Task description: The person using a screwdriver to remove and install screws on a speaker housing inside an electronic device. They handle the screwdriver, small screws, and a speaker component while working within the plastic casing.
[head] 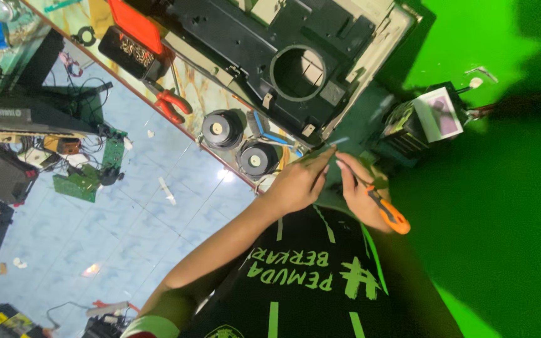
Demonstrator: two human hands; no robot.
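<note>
Head view: left hand (295,183) fingers pinch a thin wire (336,144); right hand (357,194), at three o'clock, grips an orange-handled screwdriver (391,215) near two speakers (239,143) on the bench (201,94).

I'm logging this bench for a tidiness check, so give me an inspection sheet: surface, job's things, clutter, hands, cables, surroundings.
Surface: patterned table top with a red-brown edge, crowded.
Job's things: orange-handled tool in the right hand; thin pale wire end pinched at the fingertips.
Clutter: black panel with a round hole, two round speakers, red-handled pliers, small boxy part with a white face.
Hands: left hand and right hand close together, both gripping.
Cables: blue wires beside the speakers; black leads on the floor.
Surroundings: pale tiled floor with green circuit boards; green wall.
</note>
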